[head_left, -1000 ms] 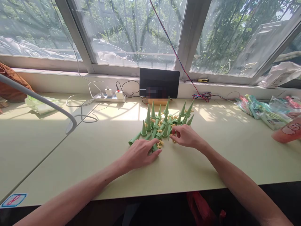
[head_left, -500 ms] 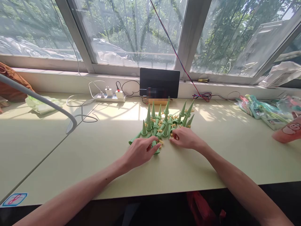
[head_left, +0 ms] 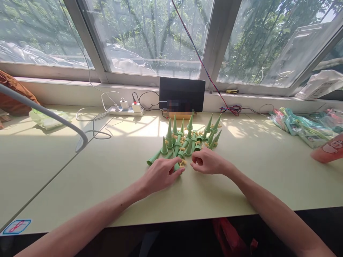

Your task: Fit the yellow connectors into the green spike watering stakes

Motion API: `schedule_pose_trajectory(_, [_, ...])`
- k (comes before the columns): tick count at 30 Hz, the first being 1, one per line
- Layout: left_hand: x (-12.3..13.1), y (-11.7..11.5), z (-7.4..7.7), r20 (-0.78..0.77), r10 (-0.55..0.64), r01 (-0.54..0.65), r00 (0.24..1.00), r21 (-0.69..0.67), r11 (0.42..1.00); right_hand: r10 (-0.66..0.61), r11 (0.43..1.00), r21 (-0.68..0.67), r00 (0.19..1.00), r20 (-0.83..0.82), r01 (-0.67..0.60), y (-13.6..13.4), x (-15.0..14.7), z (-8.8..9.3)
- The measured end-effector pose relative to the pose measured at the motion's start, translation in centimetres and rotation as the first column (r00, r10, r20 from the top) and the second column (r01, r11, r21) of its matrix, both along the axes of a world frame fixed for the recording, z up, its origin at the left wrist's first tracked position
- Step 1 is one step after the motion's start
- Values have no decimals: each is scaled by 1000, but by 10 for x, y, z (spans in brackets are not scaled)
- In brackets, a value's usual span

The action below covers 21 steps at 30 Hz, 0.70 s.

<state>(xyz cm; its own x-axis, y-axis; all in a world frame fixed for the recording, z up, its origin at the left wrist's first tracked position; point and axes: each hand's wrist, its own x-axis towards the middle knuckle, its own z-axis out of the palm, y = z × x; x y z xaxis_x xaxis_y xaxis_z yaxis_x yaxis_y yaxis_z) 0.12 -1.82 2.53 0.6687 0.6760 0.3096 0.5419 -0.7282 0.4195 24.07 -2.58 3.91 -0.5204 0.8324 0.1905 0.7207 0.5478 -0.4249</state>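
Several green cones [head_left: 164, 147] with yellow valve pieces [head_left: 183, 162] stand and lie in a cluster at the middle of the table. My left hand [head_left: 163, 174] is at the cluster's near left side, thumb and index finger around a green cone with a yellow piece. The fingers partly cover that cone. My right hand [head_left: 205, 161] is just in front of the cluster's right part, its fingers curled together. Whatever it may hold is hidden. A gap of bare table separates the two hands.
Behind the cones a dark tablet [head_left: 182, 93] leans near the window ledge. A power strip [head_left: 125, 111] with cables lies at the back left. Plastic bags [head_left: 297, 123] and a pink pouch [head_left: 329, 147] are at the right. A grey tube [head_left: 48, 114] crosses the left side.
My right hand has drawn back slightly from the cones toward me, its fingers more curled. My left hand has moved slightly toward me.
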Motion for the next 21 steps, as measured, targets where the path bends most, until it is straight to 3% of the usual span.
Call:
schedule_pose_trajectory(9, [1,1,4,-29,-29,27,999,-51,998,90,995,59,987,-136,-83,-2,-5,-10])
schedule_pose_trajectory(21, [2,-3,11,-69,-84,75,994,-125,989,53,992,124,949,-311,-14,-1,-12,-19])
